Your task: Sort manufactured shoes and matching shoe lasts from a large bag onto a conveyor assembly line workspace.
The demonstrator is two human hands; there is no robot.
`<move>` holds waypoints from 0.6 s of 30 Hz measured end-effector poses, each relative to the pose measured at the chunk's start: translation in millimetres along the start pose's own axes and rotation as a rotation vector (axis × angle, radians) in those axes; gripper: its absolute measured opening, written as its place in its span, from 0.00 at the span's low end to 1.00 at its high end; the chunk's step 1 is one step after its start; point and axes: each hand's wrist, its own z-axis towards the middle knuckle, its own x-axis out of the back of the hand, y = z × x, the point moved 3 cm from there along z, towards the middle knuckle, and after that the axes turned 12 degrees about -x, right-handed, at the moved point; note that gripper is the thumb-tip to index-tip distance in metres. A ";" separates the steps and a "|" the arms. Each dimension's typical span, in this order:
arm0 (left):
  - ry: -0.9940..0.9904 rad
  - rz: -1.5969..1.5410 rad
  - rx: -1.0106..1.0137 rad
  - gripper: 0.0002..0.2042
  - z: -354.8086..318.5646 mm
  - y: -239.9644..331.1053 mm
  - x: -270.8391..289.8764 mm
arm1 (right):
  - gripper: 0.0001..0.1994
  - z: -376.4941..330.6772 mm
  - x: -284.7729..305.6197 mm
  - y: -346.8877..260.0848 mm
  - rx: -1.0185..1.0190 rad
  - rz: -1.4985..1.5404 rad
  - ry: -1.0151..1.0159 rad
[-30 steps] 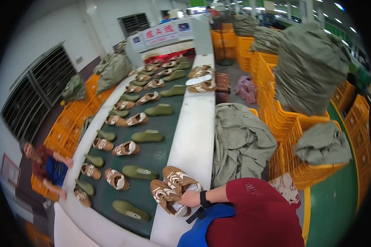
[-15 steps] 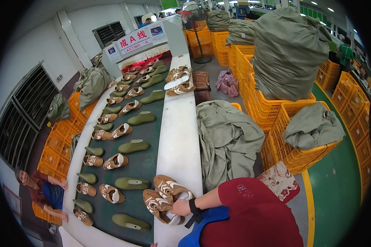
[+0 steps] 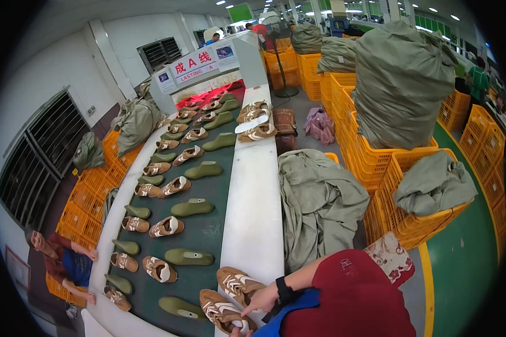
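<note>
Two brown sneakers with white stripes lie side by side at the near end of the white ledge. My right hand [image 3: 261,300], with a black band at the wrist, reaches over the far sneaker [image 3: 237,283]. Its index finger is stretched down to the collar of the near sneaker [image 3: 219,310]; the other fingers are mostly hidden. Of my left hand [image 3: 237,332], only fingertips show at the bottom edge, closed on the near sneaker's opening. Left of the sneakers, a green shoe last [image 3: 181,308] lies on the dark belt [image 3: 194,283].
Rows of brown shoes and green lasts run along the belt. More sneakers [image 3: 257,130] are stacked at the far end of the white ledge [image 3: 253,208]. Grey-green cloth [image 3: 320,202] and orange crates [image 3: 399,163] stand on the right. Across the belt, a co-worker [image 3: 67,258] rests hands on the edge.
My view has shifted, so the scene sits slightly right and lower. My right hand has moved from inside the sneakers to the near one's collar. My left fingertips have reached the near sneaker.
</note>
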 end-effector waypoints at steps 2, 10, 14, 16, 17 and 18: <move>-0.008 -0.068 0.051 0.21 -1.5 -6.0 -5.7 | 0.33 -13.1 13.5 1.9 0.011 -0.032 0.209; 0.012 -0.312 0.381 0.20 -68.1 -23.3 -0.6 | 0.10 -25.6 59.9 -8.2 -0.039 -0.286 0.887; 0.085 0.595 -0.264 0.11 -32.7 33.5 13.5 | 0.10 -6.3 15.1 51.2 -0.108 -0.246 0.767; 0.142 0.647 -0.251 0.12 -38.3 17.4 9.4 | 0.10 -4.1 9.5 51.7 -0.099 -0.452 0.716; 0.135 0.640 -0.183 0.10 -44.9 -4.2 0.9 | 0.09 -2.7 8.0 48.4 -0.110 -0.462 0.712; 0.127 0.623 -0.126 0.09 -51.9 -18.5 -5.7 | 0.08 -1.3 7.8 45.8 -0.133 -0.472 0.715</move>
